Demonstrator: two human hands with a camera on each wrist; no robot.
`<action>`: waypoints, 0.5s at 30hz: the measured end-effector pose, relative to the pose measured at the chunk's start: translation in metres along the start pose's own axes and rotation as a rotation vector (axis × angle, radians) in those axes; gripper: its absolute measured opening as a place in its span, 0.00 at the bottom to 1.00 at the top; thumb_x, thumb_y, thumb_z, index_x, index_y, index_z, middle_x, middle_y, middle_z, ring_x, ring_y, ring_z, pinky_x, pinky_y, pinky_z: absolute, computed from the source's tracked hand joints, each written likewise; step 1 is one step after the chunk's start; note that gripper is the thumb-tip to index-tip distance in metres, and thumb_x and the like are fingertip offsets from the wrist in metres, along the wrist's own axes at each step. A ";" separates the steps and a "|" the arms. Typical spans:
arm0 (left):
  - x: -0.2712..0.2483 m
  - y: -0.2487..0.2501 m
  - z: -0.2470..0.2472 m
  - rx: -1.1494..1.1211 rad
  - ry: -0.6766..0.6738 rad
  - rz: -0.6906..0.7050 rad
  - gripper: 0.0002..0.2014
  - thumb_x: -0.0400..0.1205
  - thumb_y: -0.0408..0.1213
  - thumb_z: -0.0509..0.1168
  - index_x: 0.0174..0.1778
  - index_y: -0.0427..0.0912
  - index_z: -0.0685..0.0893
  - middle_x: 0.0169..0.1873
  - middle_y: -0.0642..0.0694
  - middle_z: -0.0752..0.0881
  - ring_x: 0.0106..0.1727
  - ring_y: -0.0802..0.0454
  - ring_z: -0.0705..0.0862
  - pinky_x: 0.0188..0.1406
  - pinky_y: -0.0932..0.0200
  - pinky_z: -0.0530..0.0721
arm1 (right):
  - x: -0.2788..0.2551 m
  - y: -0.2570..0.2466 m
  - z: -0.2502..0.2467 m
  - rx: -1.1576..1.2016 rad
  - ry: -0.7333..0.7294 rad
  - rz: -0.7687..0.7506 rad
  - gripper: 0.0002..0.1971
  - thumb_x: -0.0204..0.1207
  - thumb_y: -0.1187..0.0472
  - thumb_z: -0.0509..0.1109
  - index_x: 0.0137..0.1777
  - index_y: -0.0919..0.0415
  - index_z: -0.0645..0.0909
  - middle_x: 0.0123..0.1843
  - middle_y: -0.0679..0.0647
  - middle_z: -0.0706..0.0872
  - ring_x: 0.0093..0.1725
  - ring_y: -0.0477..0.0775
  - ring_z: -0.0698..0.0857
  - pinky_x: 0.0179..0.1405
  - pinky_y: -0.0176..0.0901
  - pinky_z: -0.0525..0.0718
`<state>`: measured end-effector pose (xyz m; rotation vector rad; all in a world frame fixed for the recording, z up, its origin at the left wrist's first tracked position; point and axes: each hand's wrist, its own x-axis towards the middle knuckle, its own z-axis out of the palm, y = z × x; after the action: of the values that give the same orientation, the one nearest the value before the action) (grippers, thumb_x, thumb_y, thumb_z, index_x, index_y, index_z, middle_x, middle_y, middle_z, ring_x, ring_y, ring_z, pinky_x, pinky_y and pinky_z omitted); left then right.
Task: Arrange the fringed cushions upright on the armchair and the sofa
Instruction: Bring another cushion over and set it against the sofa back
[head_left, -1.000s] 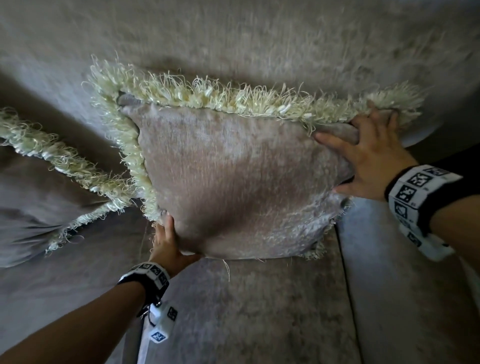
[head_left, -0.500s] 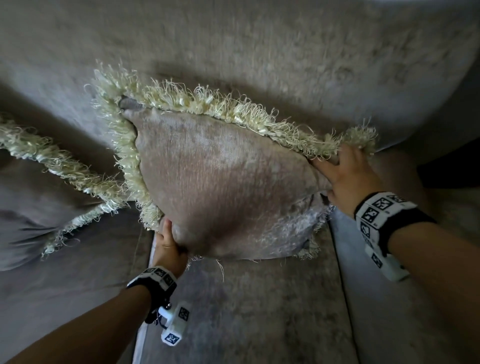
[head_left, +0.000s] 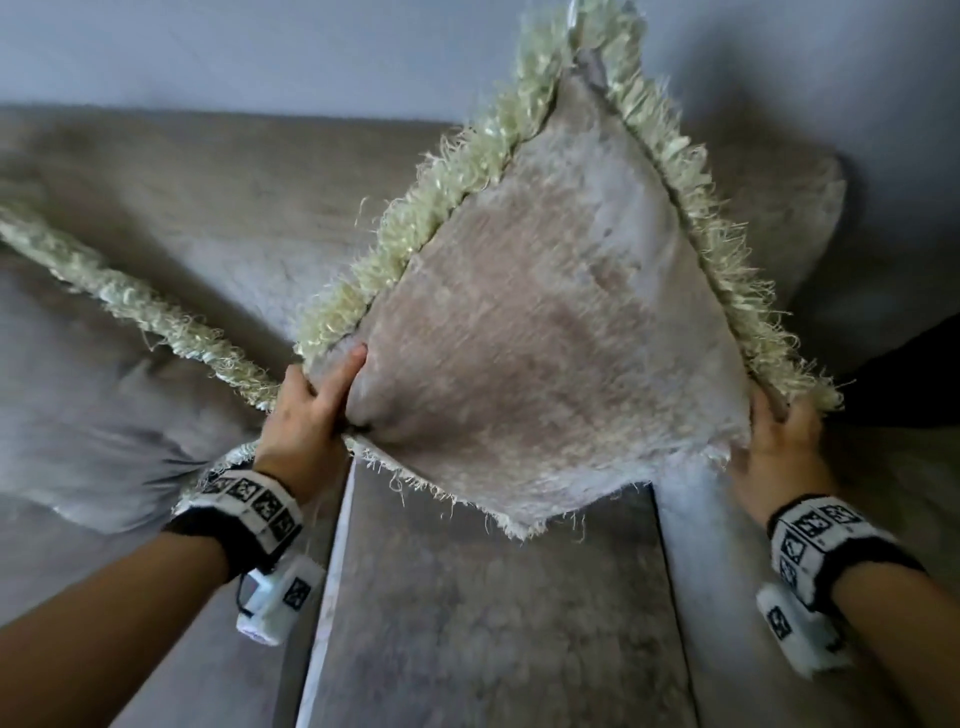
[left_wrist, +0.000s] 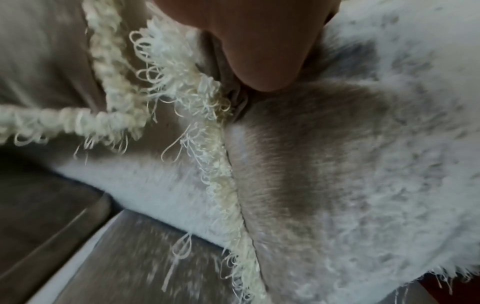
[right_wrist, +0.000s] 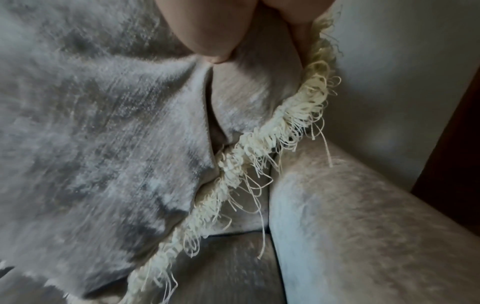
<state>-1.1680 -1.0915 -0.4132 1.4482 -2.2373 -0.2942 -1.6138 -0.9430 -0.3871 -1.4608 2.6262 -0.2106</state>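
A beige velvet cushion (head_left: 550, 332) with a pale cream fringe is held up off the sofa seat (head_left: 478, 623), turned on its point like a diamond. My left hand (head_left: 311, 410) grips its left corner, thumb on the front face. My right hand (head_left: 779, 441) grips the right corner at the fringe. The left wrist view shows my thumb pressed into the cushion (left_wrist: 337, 164) beside the fringe seam. In the right wrist view my fingers pinch the cushion (right_wrist: 103, 123) corner. A second fringed cushion (head_left: 104, 374) lies slumped at the left of the sofa.
The sofa backrest (head_left: 234, 197) runs behind the cushions, with a pale wall (head_left: 260, 47) above it. The sofa's padded arm (right_wrist: 363, 226) rises to the right of the seat. A dark object (head_left: 904, 374) stands beyond that arm.
The cushion has been lifted from leaning against the backrest and rotated so one corner points up. My left hand moved from its bottom edge to the left corner; my right hand dropped lower.
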 end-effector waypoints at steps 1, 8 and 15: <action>0.005 0.000 -0.006 0.027 0.022 0.008 0.54 0.66 0.21 0.76 0.80 0.64 0.56 0.46 0.35 0.70 0.34 0.34 0.76 0.28 0.43 0.81 | 0.002 -0.003 0.000 0.017 0.006 0.005 0.42 0.69 0.66 0.75 0.78 0.49 0.56 0.68 0.59 0.56 0.67 0.72 0.65 0.64 0.67 0.78; 0.010 -0.018 0.014 0.132 -0.009 0.008 0.50 0.67 0.22 0.75 0.81 0.56 0.59 0.45 0.35 0.71 0.38 0.38 0.72 0.28 0.46 0.76 | 0.017 -0.021 0.036 0.031 0.047 -0.034 0.40 0.68 0.75 0.73 0.80 0.58 0.63 0.68 0.75 0.63 0.69 0.76 0.64 0.63 0.63 0.73; -0.006 -0.041 0.068 0.249 -0.105 -0.077 0.55 0.70 0.20 0.69 0.83 0.65 0.48 0.45 0.36 0.71 0.38 0.39 0.75 0.24 0.45 0.82 | 0.020 -0.024 0.103 0.036 -0.016 0.008 0.41 0.66 0.76 0.74 0.78 0.54 0.64 0.63 0.67 0.64 0.65 0.74 0.64 0.56 0.65 0.79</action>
<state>-1.1653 -1.1082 -0.4909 1.6845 -2.3733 -0.1206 -1.5856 -0.9785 -0.4844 -1.4347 2.6011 -0.2434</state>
